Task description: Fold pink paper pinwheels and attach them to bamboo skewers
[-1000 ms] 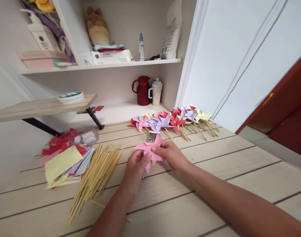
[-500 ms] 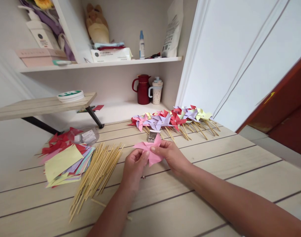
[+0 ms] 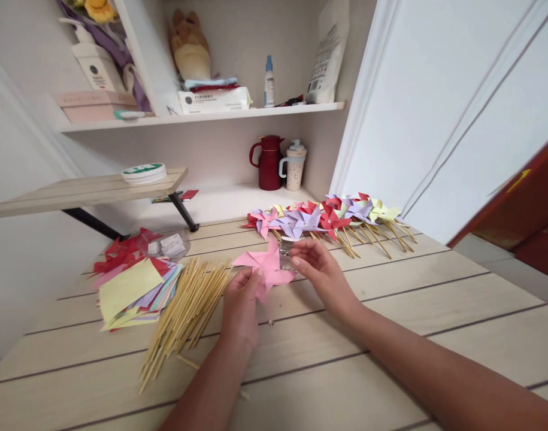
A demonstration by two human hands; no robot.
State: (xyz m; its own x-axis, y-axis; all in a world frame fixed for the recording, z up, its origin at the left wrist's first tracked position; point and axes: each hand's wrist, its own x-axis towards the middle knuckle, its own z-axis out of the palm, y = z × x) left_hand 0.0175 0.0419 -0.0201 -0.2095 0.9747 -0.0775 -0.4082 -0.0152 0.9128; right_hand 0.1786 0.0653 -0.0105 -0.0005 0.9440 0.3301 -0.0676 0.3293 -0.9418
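Note:
A pink paper pinwheel (image 3: pixel 270 272) is pinched between the thumb and fingers of my left hand (image 3: pixel 241 302). My right hand (image 3: pixel 321 272) is just right of the pinwheel, its thumb and fingers curved and apart. Behind its fingertips is a small clear box (image 3: pixel 286 246) with shiny metal bits, partly covered by the hand and the paper. A tiny shiny bead (image 3: pixel 271 322) lies on the table below the hands. Left of my left hand lies a bundle of thin wooden sticks (image 3: pixel 184 317).
Coloured paper sheets (image 3: pixel 130 290) and red cut paper (image 3: pixel 123 254) lie at the left, beside a clear plastic container (image 3: pixel 172 245). Finished pinwheels on sticks (image 3: pixel 332 218) lie along the back right. A small raised shelf (image 3: pixel 89 194), a red jug (image 3: pixel 271 164) and a cup (image 3: pixel 295 167) stand behind.
My right hand has let go of the pinwheel and moved slightly right, to the small box. My left hand still holds the pinwheel. The view has shifted a little left.

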